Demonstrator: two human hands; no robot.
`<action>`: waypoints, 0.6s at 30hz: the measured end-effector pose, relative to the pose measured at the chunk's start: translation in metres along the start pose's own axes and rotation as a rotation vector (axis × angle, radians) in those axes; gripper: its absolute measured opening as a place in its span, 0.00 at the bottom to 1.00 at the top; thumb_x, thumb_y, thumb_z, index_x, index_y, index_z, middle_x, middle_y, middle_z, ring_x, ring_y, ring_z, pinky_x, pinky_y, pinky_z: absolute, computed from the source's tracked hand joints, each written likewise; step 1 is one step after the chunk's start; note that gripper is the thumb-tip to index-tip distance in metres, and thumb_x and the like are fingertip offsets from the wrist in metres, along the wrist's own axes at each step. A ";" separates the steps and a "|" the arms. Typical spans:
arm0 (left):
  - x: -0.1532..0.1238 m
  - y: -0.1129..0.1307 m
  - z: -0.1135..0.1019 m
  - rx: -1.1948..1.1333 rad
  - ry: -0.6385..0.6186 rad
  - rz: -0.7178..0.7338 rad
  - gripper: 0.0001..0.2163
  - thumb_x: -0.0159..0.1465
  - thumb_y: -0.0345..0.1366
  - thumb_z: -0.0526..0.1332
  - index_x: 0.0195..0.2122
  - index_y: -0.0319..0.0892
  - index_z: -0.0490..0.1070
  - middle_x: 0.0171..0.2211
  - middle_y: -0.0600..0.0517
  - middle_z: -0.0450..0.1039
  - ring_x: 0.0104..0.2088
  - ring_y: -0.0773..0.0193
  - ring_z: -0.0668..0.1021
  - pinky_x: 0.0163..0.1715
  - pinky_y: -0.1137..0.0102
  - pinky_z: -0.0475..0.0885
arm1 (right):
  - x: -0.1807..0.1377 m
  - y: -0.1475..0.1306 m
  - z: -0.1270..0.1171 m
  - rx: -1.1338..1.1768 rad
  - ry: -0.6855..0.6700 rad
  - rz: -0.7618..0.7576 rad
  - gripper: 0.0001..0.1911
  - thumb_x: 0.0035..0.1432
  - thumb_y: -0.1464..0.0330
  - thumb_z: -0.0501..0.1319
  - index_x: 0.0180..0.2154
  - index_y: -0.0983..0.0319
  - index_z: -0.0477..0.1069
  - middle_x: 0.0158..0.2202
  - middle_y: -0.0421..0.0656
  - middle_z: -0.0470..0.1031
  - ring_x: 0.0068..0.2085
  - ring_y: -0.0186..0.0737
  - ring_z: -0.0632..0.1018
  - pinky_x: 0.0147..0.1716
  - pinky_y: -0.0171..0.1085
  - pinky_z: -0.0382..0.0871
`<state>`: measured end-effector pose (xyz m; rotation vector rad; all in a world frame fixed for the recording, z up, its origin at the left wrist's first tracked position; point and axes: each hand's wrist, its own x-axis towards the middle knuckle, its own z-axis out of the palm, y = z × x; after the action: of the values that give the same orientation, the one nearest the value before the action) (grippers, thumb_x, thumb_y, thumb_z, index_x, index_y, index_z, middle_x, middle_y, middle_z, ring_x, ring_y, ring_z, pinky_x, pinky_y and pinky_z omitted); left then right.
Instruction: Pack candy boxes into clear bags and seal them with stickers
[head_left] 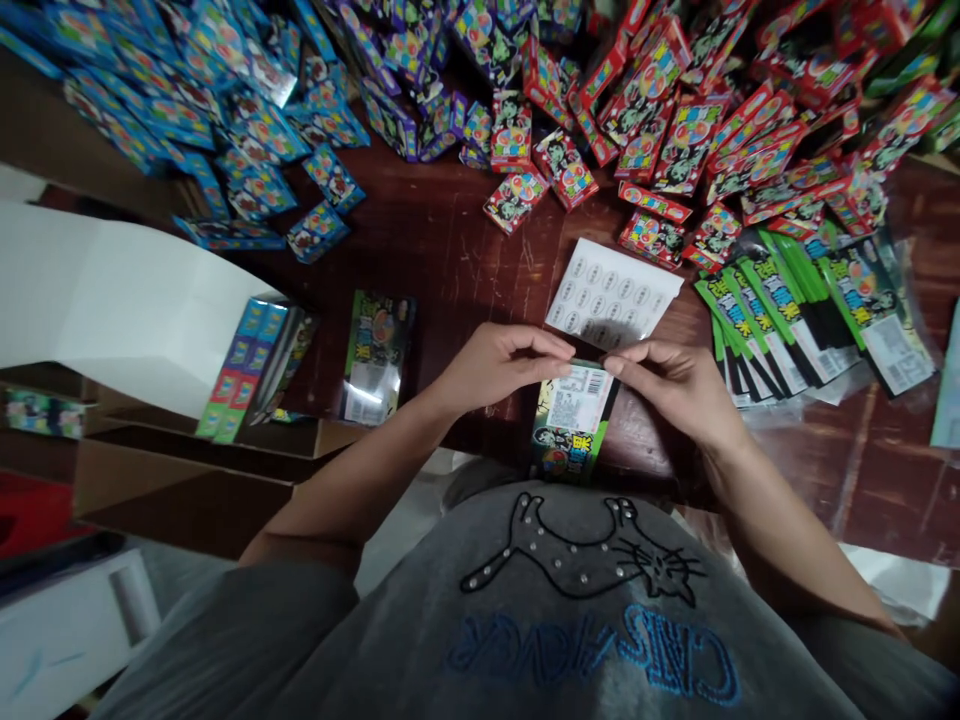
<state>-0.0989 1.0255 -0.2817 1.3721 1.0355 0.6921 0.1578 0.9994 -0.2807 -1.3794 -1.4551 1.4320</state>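
Observation:
A green, black and yellow candy box [570,425] with a white printed label lies in front of me at the table's near edge, its lettering upside down. My left hand [510,368] pinches its far left corner between thumb and fingers. At the far right corner, my right hand [671,385] has thumb and forefinger closed on the edge. Whether a small sticker is between those fingertips I cannot make out. Just beyond both hands lies a white sheet of oval stickers [611,290], its near part in shadow.
Blue small boxes [247,130], purple ones [412,70] and red ones [675,120] are heaped along the back. Flat green-black packages [787,310] lie at right. A similar package [377,355] is at left, near a cardboard carton [180,490] holding stacked small boxes [244,370].

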 end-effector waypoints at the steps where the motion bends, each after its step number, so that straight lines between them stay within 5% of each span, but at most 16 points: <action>1: 0.000 -0.003 -0.002 -0.003 -0.018 0.022 0.09 0.62 0.43 0.75 0.38 0.43 0.85 0.43 0.47 0.87 0.44 0.59 0.87 0.48 0.63 0.82 | -0.001 0.001 -0.003 -0.015 -0.043 -0.024 0.13 0.63 0.53 0.73 0.37 0.55 0.84 0.38 0.40 0.87 0.38 0.40 0.85 0.46 0.44 0.82; 4: 0.005 -0.013 -0.008 0.071 -0.055 0.073 0.07 0.64 0.41 0.73 0.38 0.44 0.83 0.42 0.48 0.86 0.43 0.60 0.86 0.47 0.64 0.81 | 0.007 0.004 -0.015 -0.169 -0.131 -0.189 0.12 0.68 0.54 0.69 0.41 0.54 0.84 0.45 0.43 0.87 0.47 0.45 0.86 0.53 0.49 0.81; 8: 0.019 -0.024 -0.012 0.461 -0.095 0.183 0.05 0.70 0.39 0.68 0.39 0.44 0.82 0.41 0.49 0.83 0.45 0.58 0.82 0.52 0.58 0.76 | 0.044 0.016 -0.031 -0.649 0.150 -0.397 0.20 0.68 0.50 0.66 0.50 0.57 0.81 0.56 0.52 0.80 0.61 0.60 0.77 0.63 0.64 0.71; 12: 0.036 -0.021 -0.018 0.798 -0.078 0.263 0.04 0.68 0.38 0.70 0.38 0.45 0.81 0.51 0.46 0.76 0.55 0.52 0.75 0.61 0.51 0.71 | 0.080 0.031 -0.036 -0.908 0.283 -0.420 0.27 0.67 0.49 0.65 0.56 0.62 0.76 0.54 0.56 0.79 0.58 0.67 0.74 0.59 0.69 0.70; 16: 0.068 -0.004 -0.022 0.787 0.129 0.331 0.23 0.61 0.42 0.76 0.57 0.47 0.76 0.69 0.43 0.64 0.69 0.45 0.68 0.70 0.47 0.64 | 0.088 0.038 -0.033 -0.903 0.229 -0.403 0.13 0.69 0.57 0.64 0.47 0.59 0.77 0.45 0.51 0.81 0.49 0.58 0.77 0.54 0.63 0.72; 18: 0.089 0.004 -0.021 0.693 0.153 0.355 0.32 0.59 0.41 0.78 0.64 0.47 0.72 0.69 0.42 0.66 0.69 0.43 0.68 0.70 0.48 0.64 | 0.085 0.035 -0.037 -0.761 0.168 -0.380 0.09 0.68 0.60 0.65 0.43 0.58 0.77 0.43 0.48 0.82 0.45 0.53 0.79 0.53 0.59 0.73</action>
<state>-0.0795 1.1139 -0.2919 2.1666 1.2274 0.7356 0.1818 1.0842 -0.3251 -1.4788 -2.1139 0.5101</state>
